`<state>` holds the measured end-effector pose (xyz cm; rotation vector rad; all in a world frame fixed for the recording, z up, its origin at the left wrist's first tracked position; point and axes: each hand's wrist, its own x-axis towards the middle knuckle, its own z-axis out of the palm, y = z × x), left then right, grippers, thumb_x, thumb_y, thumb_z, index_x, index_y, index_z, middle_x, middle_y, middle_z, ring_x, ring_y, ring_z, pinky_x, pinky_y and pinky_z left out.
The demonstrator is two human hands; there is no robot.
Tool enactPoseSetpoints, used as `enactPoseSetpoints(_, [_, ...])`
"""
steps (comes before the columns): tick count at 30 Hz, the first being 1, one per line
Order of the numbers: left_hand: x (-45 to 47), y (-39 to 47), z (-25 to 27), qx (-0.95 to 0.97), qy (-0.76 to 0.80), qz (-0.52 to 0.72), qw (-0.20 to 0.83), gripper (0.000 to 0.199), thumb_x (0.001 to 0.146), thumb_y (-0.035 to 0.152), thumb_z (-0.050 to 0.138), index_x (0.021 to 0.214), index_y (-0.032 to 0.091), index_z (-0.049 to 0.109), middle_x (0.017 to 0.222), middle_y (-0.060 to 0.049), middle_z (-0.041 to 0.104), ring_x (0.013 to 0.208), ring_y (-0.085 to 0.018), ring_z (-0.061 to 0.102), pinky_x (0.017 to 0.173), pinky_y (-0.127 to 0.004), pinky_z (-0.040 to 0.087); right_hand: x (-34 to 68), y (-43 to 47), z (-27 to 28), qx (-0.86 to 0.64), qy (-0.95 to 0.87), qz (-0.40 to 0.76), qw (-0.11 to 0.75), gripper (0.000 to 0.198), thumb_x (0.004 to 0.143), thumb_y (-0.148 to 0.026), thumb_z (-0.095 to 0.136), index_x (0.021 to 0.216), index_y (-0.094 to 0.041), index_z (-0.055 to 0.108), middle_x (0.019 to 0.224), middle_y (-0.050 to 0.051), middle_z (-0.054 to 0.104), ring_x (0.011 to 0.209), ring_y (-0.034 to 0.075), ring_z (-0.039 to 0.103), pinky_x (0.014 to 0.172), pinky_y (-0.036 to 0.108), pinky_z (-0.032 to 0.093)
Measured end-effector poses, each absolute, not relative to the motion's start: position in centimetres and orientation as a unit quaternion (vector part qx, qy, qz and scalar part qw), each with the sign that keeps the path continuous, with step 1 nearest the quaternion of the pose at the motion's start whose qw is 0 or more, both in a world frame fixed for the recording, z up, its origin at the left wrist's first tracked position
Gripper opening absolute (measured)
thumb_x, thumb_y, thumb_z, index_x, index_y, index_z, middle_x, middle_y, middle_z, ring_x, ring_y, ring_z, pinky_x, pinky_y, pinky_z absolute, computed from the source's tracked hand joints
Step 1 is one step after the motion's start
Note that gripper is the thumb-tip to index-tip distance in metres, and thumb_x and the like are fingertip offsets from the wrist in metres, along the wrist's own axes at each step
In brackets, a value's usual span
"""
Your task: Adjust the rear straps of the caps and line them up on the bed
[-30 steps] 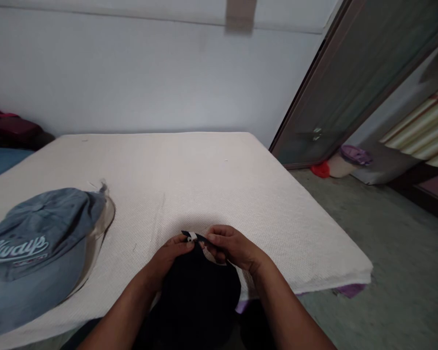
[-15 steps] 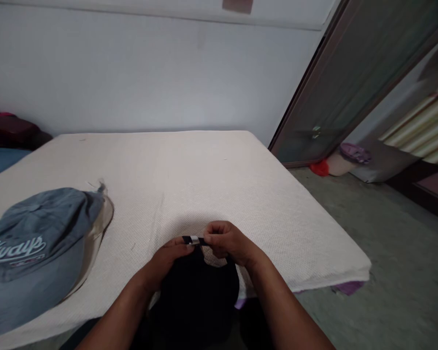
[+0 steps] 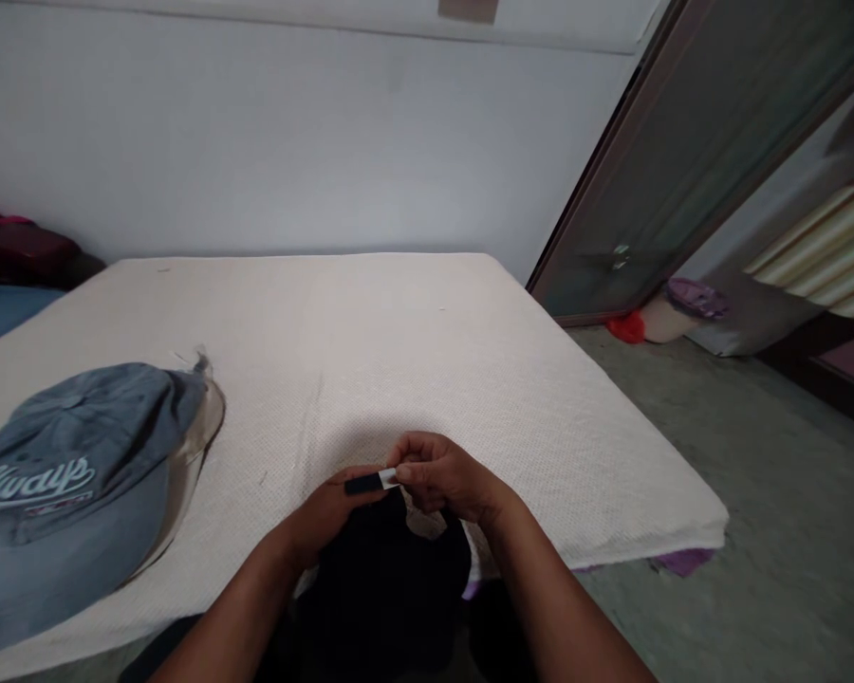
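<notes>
In the head view, the black cap [image 3: 399, 579] is at the near edge of the bed [image 3: 512, 408], between the forearms. The left hand [image 3: 327, 512] has a narrow grip on its dark strap [image 3: 362, 485]; the right hand [image 3: 441, 479] pinches the strap by its pale piece [image 3: 388, 478]. A blue-grey cap [image 3: 106, 413] lies well apart, left on the bed.
</notes>
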<state>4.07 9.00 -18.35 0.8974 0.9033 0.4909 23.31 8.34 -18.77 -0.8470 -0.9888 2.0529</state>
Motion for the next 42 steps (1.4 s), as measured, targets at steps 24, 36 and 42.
enactPoseSetpoints(24, [1.9,12.2,-17.5,0.055,0.360,0.421,0.831,0.026,0.086,0.033,0.054,0.072,0.018,0.070,0.064,-0.001,0.072,0.059,-0.015,0.067,0.065,-0.026,0.054,25.1,7.5,-19.7,-0.329,-0.324,0.780,0.423,0.032,0.065,-0.030,0.079,0.089,-0.015,0.064,0.081,0.001,0.062,0.069,0.011,0.056,0.066,0.024,0.042])
enactPoseSetpoints(36, [4.7,9.4,-19.2,0.108,0.469,0.375,0.792,0.013,0.080,0.022,0.064,0.087,0.013,0.070,0.065,-0.004,0.071,0.055,-0.016,0.064,0.059,-0.026,0.053,25.4,9.2,-18.9,-0.369,-0.198,0.631,0.653,0.019,0.071,-0.029,0.075,0.074,-0.016,0.062,0.064,-0.002,0.062,0.057,0.009,0.053,0.059,0.022,0.041])
enactPoseSetpoints(42, [3.3,12.8,-19.0,0.091,0.450,0.517,0.723,0.025,0.092,0.021,0.045,0.086,0.013,0.068,0.068,-0.003,0.073,0.057,-0.014,0.068,0.058,-0.024,0.057,25.4,7.0,-19.9,-0.333,-0.228,0.728,0.554,0.021,0.077,-0.032,0.070,0.085,-0.013,0.067,0.081,0.003,0.067,0.072,0.012,0.059,0.071,0.025,0.044])
